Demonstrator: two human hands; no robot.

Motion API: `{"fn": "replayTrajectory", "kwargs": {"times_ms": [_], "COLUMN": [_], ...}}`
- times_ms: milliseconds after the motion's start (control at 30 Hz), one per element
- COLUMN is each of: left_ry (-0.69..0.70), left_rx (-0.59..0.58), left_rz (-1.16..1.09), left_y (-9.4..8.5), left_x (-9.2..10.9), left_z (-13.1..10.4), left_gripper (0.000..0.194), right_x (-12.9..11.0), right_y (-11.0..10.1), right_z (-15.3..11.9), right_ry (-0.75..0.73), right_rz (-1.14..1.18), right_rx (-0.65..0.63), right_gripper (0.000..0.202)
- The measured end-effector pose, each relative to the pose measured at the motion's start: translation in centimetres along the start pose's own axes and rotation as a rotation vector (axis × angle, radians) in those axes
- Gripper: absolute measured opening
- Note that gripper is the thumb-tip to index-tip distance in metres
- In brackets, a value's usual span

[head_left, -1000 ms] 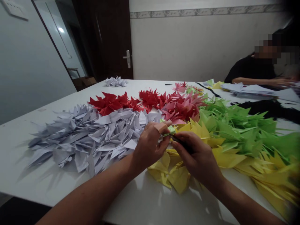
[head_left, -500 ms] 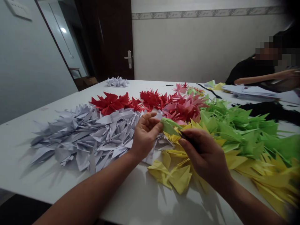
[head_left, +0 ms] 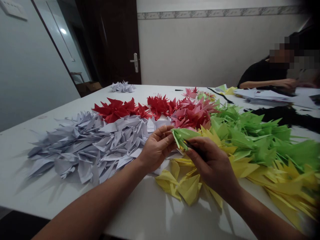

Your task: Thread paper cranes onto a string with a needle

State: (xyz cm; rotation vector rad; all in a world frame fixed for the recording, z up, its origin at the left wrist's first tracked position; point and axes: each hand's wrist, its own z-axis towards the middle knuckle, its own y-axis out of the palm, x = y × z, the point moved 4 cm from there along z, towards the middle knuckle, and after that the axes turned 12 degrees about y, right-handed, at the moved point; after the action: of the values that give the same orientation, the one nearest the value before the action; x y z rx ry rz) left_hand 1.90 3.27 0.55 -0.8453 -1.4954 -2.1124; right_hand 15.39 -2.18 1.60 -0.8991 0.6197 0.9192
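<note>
Pinched between the fingertips of my left hand (head_left: 158, 146) is a light green folded paper piece (head_left: 185, 134), held above the table. My right hand (head_left: 212, 161) is closed around a slim dark tool (head_left: 194, 146), whose kind is mostly hidden by the palm. The tool's tip meets the lower right edge of the green paper. Beneath and around the hands lie folded paper pieces: a yellow heap (head_left: 190, 186), a white heap (head_left: 82, 150), a red heap (head_left: 115, 110), a pink heap (head_left: 191, 115) and a green heap (head_left: 260, 136).
The heaps spread over a white table (head_left: 140, 213). A small white cluster (head_left: 123, 87) stands at the far edge. On the far right, a person in black (head_left: 257, 75) sits beside stacked white paper (head_left: 262, 95) and black material (head_left: 287, 118). Behind is a dark door (head_left: 112, 40).
The green paper has turned, so its folded end now faces me more. My right hand has shifted slightly left, closer to my left hand. The other person's hands have come down.
</note>
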Motion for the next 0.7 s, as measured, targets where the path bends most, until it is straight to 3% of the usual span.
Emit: {"fn": "replayTrajectory", "kwargs": {"times_ms": [700], "left_ry": [0.010], "left_rx": [-0.035], "left_rz": [0.064], "left_y": [-0.39], "left_x": [-0.47], "left_z": [-0.09], "left_gripper": [0.032], "right_x": [-0.19], "right_y": [-0.05], "right_z": [0.11], "right_ry": [-0.067], "right_rz": [-0.136], "right_rx": [0.041], "right_gripper": [0.012]}}
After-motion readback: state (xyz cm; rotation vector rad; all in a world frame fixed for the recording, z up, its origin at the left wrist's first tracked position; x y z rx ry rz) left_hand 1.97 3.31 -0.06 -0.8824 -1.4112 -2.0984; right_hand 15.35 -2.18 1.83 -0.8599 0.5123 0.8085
